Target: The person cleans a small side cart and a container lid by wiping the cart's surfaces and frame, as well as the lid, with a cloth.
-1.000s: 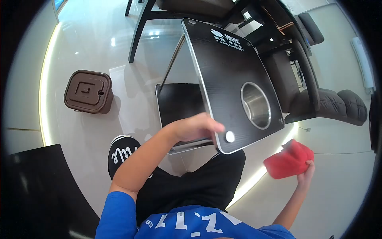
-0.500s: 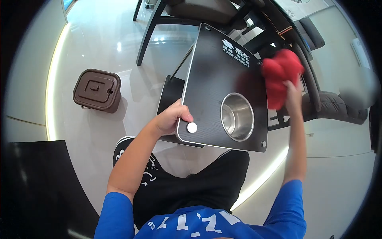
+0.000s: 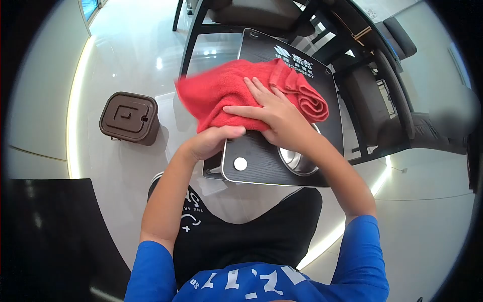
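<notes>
A red cloth (image 3: 221,93) lies bunched across the upper left of a small black table (image 3: 261,158) and hangs past its left edge. My right hand (image 3: 271,110) presses on the cloth with its fingers spread. At the table's left edge, my left hand (image 3: 214,141) has its thumb at the cloth's lower border; its other fingers are hidden beneath the cloth or the tabletop. A steel bowl (image 3: 298,162) is set into the tabletop, partly covered by my right forearm. Near the front left corner is a round white knob (image 3: 240,164).
A brown lidded box (image 3: 130,118) stands on the floor at the left. Dark chairs (image 3: 365,100) are behind and right of the table. A black surface (image 3: 55,226) fills the lower left. My legs (image 3: 246,241) are in front of the table.
My right hand has brought the red cloth from the right side over to the table's left part. The tabletop has levelled since the earliest frame, and my left hand stays at its left edge.
</notes>
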A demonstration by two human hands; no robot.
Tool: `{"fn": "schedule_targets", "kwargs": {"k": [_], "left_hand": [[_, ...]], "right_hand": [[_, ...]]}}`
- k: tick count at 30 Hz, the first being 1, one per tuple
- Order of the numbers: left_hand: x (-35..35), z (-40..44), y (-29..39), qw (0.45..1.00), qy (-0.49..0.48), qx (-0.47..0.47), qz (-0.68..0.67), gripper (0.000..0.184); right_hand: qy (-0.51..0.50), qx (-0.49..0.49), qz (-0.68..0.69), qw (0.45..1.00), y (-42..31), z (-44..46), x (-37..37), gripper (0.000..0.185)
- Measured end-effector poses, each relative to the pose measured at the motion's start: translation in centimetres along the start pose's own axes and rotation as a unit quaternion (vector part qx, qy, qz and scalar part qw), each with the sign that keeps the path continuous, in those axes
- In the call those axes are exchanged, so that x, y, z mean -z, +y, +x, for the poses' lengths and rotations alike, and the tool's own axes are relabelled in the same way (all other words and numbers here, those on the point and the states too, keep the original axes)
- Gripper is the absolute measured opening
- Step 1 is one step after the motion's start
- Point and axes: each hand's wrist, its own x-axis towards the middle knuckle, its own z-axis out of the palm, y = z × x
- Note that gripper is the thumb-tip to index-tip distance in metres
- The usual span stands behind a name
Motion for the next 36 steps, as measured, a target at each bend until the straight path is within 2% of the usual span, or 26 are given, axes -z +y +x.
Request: {"fn": "schedule_targets", "kwargs": {"k": [1, 5, 6, 7, 9, 10, 11, 13, 14, 15, 16, 17, 18, 19, 21, 22, 23, 25, 26, 29, 33, 35, 36], "left_hand": [[0.0, -0.2, -0.1, 0.999, 0.038, -0.019, -0.006, 0.056], [1.3, 0.1, 0.6, 0.989, 0.081, -0.068, 0.103, 0.061], [0.9, 0.0, 1.4, 0.974, 0.114, -0.099, 0.167, 0.058], [0.5, -0.6, 2.2, 0.973, 0.112, -0.099, 0.176, 0.058], [-0.3, -2.0, 4.4, 0.913, 0.148, 0.043, 0.378, 0.057], [-1.2, -2.7, 4.4, 0.868, 0.145, -0.044, 0.473, 0.048], [-2.0, -3.5, 4.8, 0.865, 0.146, -0.045, 0.479, 0.048], [-3.4, -4.8, 5.8, 0.791, 0.228, -0.001, 0.567, 0.035], [-3.6, -5.1, 5.6, 0.789, 0.274, -0.081, 0.544, 0.027], [-3.9, -5.3, 5.8, 0.786, 0.274, -0.077, 0.549, 0.027], [-4.4, -5.2, 5.9, 0.753, 0.282, -0.142, 0.577, 0.027], [-5.0, -5.2, 6.2, 0.714, 0.290, -0.209, 0.602, 0.029], [-6.2, -4.7, 6.5, 0.706, 0.273, -0.208, 0.619, 0.043], [-7.2, -4.0, 6.9, 0.700, 0.275, -0.212, 0.624, 0.043], [-9.2, -2.4, 7.1, 0.547, 0.179, -0.292, 0.764, 0.061], [-9.7, -1.7, 6.6, 0.576, 0.171, -0.237, 0.763, 0.069], [-9.8, -1.0, 6.0, 0.574, 0.168, -0.236, 0.766, 0.069], [-9.3, 0.7, 4.8, 0.508, 0.235, -0.224, 0.798, 0.064], [-8.6, 1.5, 4.5, 0.487, 0.236, -0.225, 0.810, 0.062], [-8.1, 3.1, 4.7, 0.462, 0.257, -0.199, 0.825, 0.061], [-5.3, 7.1, 7.0, 0.433, 0.223, -0.197, 0.851, 0.058], [-3.4, 10.0, 8.8, 0.433, 0.185, -0.228, 0.852, 0.054], [-2.4, 11.8, 9.5, 0.430, 0.183, -0.230, 0.853, 0.054]], "right_hand": [[0.000, 0.001, -0.005, 1.000, 0.0, -0.4, -0.2, 0.076], [0.037, -0.014, -0.026, 0.999, 0.5, -2.3, 0.8, 0.080], [0.030, -0.044, 0.008, 0.999, 0.8, -2.9, 1.5, 0.081], [0.023, -0.075, 0.045, 0.996, 1.1, -3.6, 1.9, 0.082], [0.033, -0.095, 0.065, 0.993, 2.7, -4.7, 2.4, 0.076], [0.049, -0.080, 0.018, 0.995, 3.5, -5.4, 2.7, 0.074], [0.065, -0.065, -0.030, 0.995, 4.4, -6.0, 2.9, 0.072], [0.097, -0.065, -0.066, 0.991, 6.0, -6.8, 3.5, 0.071], [0.085, -0.109, -0.044, 0.989, 6.5, -7.2, 3.8, 0.071], [0.070, -0.153, -0.021, 0.985, 6.8, -7.6, 4.0, 0.071], [0.123, -0.109, -0.042, 0.986, 7.7, -8.2, 3.4, 0.073], [0.125, -0.106, -0.037, 0.986, 8.1, -8.7, 3.4, 0.073], [0.113, -0.108, -0.031, 0.987, 8.5, -8.9, 3.7, 0.073], [0.103, -0.111, -0.026, 0.988, 8.7, -8.9, 4.1, 0.073], [0.109, -0.109, -0.019, 0.988, 8.2, -9.5, 4.6, 0.067], [0.098, -0.122, -0.028, 0.987, 8.0, -9.8, 4.7, 0.063], [0.085, -0.136, -0.036, 0.986, 7.8, -10.1, 4.7, 0.059], [0.087, -0.119, -0.020, 0.989, 8.4, -10.8, 4.6, 0.053], [0.085, -0.102, -0.003, 0.991, 8.7, -11.1, 4.4, 0.047], [0.049, -0.103, -0.022, 0.993, 8.9, -10.6, 3.8, 0.043], [0.046, -0.160, 0.048, 0.985, 10.4, -9.4, 3.8, 0.042], [0.070, -0.186, 0.031, 0.980, 12.4, -8.7, 3.9, 0.044], [0.101, -0.170, -0.026, 0.980, 13.8, -8.4, 3.5, 0.045]]}}
